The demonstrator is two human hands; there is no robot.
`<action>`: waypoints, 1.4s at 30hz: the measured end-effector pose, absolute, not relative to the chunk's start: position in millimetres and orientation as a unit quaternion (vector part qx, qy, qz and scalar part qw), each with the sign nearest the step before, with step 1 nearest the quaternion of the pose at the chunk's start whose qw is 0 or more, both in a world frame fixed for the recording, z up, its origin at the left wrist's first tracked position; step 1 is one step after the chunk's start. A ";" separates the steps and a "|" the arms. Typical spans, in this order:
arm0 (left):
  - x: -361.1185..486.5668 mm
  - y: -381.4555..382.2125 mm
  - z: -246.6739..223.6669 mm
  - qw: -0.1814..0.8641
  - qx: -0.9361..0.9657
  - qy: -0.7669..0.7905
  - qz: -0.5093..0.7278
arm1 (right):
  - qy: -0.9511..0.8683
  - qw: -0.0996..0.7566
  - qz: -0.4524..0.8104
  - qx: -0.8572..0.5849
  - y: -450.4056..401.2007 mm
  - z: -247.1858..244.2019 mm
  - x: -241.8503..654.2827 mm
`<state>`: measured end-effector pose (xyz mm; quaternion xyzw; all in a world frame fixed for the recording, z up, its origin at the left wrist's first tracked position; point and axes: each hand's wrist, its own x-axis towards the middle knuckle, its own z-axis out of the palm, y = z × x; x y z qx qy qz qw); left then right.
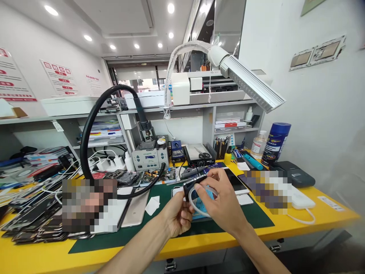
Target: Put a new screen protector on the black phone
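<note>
Above the dark green mat (251, 217), both my hands are at a small black device (195, 183) with light markings along its top edge; its exact kind does not show. My left hand (179, 217) grips it from the lower left, fingers curled. On its upper right, my right hand (222, 198) is closed, with the thumb on the near side and the index finger at the top edge. A translucent white cable (191, 205) loops below the right thumb; its ends are hidden. Behind the loop lies something light blue (203, 203).
Gold phone (135, 211) and white paper scraps (153, 205) lie left, beside piled phone parts (31, 213). A black hose (85, 140) arches from the grey soldering station (149, 159). A lamp (253, 82) hangs overhead. Blue spray can (275, 144) and black case (295, 174) stand right.
</note>
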<state>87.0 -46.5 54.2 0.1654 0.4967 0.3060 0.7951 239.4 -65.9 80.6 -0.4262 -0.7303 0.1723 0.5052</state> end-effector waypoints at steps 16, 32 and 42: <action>72.0 -68.2 78.8 0.492 0.436 0.555 0.509 | -0.720 0.491 0.200 -0.449 -34.8 82.6 232.9; 100.6 -79.3 72.0 0.131 0.681 0.534 0.483 | -0.733 0.452 0.274 -0.429 -68.7 93.6 240.1; 74.2 -84.6 77.8 0.227 0.662 0.505 0.505 | -0.694 0.479 0.308 -0.440 -60.5 87.5 241.7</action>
